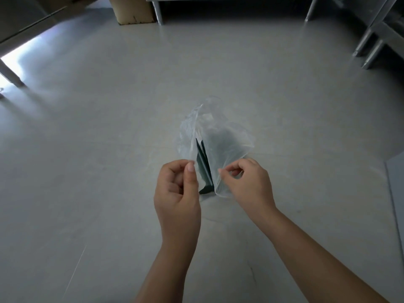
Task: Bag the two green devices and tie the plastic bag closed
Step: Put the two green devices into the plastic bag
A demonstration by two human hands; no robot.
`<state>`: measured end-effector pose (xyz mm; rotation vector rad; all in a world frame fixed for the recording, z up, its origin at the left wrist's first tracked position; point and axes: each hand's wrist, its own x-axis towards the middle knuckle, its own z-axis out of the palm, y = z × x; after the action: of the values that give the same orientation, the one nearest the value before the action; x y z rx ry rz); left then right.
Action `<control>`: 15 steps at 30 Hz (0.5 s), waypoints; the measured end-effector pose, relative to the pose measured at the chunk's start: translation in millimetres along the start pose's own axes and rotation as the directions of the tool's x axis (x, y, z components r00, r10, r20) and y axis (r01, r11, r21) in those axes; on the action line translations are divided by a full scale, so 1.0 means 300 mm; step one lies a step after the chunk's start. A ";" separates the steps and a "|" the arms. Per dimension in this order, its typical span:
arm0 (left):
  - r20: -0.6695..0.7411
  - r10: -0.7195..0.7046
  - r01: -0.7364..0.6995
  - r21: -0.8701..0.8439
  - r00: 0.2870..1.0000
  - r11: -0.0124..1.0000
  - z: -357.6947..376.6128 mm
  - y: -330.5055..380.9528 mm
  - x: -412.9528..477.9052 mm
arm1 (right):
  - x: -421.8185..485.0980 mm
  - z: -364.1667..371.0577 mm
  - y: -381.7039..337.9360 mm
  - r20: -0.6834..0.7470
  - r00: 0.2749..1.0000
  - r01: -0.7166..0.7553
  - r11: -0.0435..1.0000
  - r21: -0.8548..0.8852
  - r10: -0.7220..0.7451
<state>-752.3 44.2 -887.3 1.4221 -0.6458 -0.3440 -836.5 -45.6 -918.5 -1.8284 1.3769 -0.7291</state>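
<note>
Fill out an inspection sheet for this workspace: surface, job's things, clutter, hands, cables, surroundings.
Surface: pale grey floor, smooth, with bright glare at far left.
Job's things: clear plastic bag, mouth open, not tied; green devices inside, dark flat edges showing at the mouth.
Clutter: nothing seen.
Hands: left hand pinches the bag's left rim; right hand pinches its right rim.
Cables: nothing seen.
Surroundings: cardboard box and metal legs at the far edge; metal frames at far right.
</note>
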 end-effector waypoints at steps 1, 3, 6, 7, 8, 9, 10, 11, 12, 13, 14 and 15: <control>0.001 0.000 0.000 0.002 1.000 1.000 -0.004 -0.001 0.000 | -0.003 0.000 -0.001 0.020 1.000 -0.022 1.000 -0.005 0.022; 0.004 0.000 0.000 0.008 1.000 1.000 -0.011 -0.003 -0.002 | -0.013 0.003 -0.006 0.086 0.994 -0.057 0.995 -0.079 0.064; 0.003 -0.010 0.010 0.012 1.000 1.000 -0.018 -0.004 -0.006 | -0.030 0.011 -0.014 0.158 0.986 0.007 0.948 -0.318 0.046; 0.001 -0.015 0.015 0.008 1.000 1.000 -0.018 -0.004 -0.007 | -0.034 0.012 -0.015 0.168 0.985 0.025 0.932 -0.362 0.039; 0.001 -0.020 0.020 0.003 1.000 1.000 -0.018 -0.003 -0.007 | -0.036 0.012 -0.015 0.176 0.984 0.035 0.922 -0.386 0.037; 0.001 -0.022 0.022 -0.002 1.000 1.000 -0.017 -0.003 -0.006 | -0.038 0.012 -0.015 0.182 0.983 0.040 0.916 -0.398 0.036; 0.003 -0.021 0.021 -0.004 1.000 1.000 -0.016 -0.002 -0.006 | -0.039 0.012 -0.013 0.187 0.982 0.047 0.914 -0.404 0.032; 0.005 -0.020 0.020 -0.005 1.000 1.000 -0.015 -0.003 -0.005 | -0.041 0.012 -0.013 0.190 0.981 0.054 0.913 -0.404 0.026; 0.006 -0.020 0.020 -0.007 1.000 1.000 -0.014 -0.003 -0.004 | -0.042 0.013 -0.013 0.194 0.981 0.061 0.913 -0.403 0.020; 0.007 -0.021 0.021 -0.010 1.000 1.000 -0.012 -0.004 -0.004 | -0.044 0.014 -0.012 0.197 0.980 0.069 0.913 -0.403 0.013; 0.007 -0.022 0.023 -0.013 1.000 1.000 -0.011 -0.005 -0.003 | -0.045 0.016 -0.010 0.201 0.979 0.075 0.911 -0.406 0.009; 0.008 -0.022 0.022 -0.014 1.000 1.000 -0.011 -0.007 -0.003 | -0.046 0.018 -0.008 0.206 0.979 0.081 0.908 -0.410 0.006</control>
<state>-750.6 47.0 -889.4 1.4160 -0.6333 -0.3712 -834.6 -30.7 -920.0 -2.1947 1.4415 -0.2607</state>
